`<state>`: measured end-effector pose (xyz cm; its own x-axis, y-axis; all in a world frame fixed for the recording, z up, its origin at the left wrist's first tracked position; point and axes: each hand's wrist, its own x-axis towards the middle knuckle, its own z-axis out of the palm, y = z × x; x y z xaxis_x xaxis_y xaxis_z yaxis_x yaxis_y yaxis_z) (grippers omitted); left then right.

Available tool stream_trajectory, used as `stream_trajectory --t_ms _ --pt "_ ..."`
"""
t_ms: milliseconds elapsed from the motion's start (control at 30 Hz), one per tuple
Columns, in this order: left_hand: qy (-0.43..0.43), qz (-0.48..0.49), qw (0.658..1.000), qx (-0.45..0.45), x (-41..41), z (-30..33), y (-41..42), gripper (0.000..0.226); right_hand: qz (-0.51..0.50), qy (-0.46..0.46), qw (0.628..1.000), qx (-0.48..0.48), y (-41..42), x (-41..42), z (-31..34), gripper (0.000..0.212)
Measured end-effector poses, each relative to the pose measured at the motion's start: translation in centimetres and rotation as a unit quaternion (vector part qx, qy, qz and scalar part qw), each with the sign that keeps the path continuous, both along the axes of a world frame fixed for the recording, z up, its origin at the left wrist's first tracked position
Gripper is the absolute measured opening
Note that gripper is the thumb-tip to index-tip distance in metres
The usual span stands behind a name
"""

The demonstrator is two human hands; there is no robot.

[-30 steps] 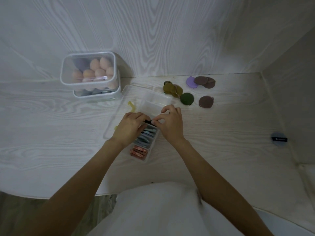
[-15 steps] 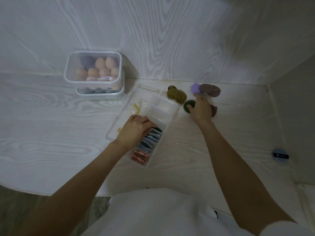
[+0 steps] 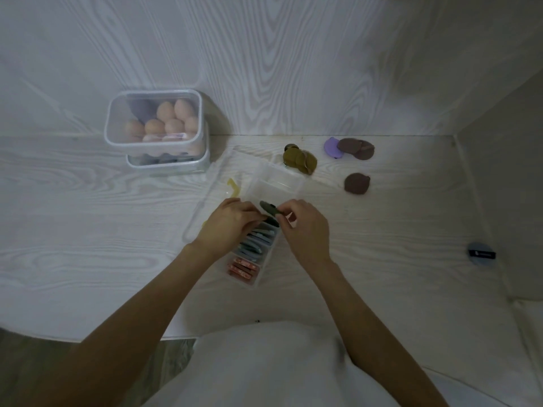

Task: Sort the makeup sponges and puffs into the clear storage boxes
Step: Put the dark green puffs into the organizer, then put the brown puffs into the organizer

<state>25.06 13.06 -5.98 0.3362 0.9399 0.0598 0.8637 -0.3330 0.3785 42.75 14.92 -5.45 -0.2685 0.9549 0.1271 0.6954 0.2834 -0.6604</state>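
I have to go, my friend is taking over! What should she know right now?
Both hands, left hand and right hand, pinch one dark green puff above the divided clear box.
Done: red and grey-blue puffs stand in its near slots; stacked lidded boxes hold egg sponges.
Left: olive puffs, purple puff, brown puffs, and a blue puff far right.

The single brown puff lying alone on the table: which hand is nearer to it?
Right. The right hand is below and left of the brown puff, with bare table between. The left hand is farther left, across the open box.
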Motion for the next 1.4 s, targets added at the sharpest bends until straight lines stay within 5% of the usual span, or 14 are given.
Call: stream_trajectory --t_ms 233,433,567,700,933,1167,1400 --pt "-0.004 0.007 1.0 0.001 0.0 -0.3 -0.1 0.032 0.053 -0.173 0.975 0.131 1.1 -1.4 -0.1 0.02" --pt "0.0 0.026 1.0 0.005 0.5 -0.5 -0.6 0.026 0.088 -0.251 0.957 0.118 1.7 -1.9 -0.1 0.021" --pt "0.017 0.018 1.0 0.003 0.4 -0.4 -0.5 0.036 0.097 -0.137 0.982 0.092 2.4 0.4 0.4 0.007" --pt "0.028 0.026 0.999 0.008 0.7 -0.8 -0.4 0.038 0.002 -0.051 0.998 0.039 5.3 4.8 1.1 0.014" --pt "0.001 0.054 0.998 0.018 0.8 -0.4 -0.7 0.038 -0.08 -0.221 0.968 -0.088 9.9 9.6 -3.9 0.04" --pt "-0.073 0.065 0.993 0.063 1.7 1.6 2.5 0.027 -0.039 -0.17 0.982 -0.075 7.8 9.3 -4.4 0.026" --pt "-0.111 0.075 0.988 -0.076 6.3 1.2 13.1 0.027 -0.101 -0.149 0.978 -0.106 8.6 9.7 -3.5 0.04"
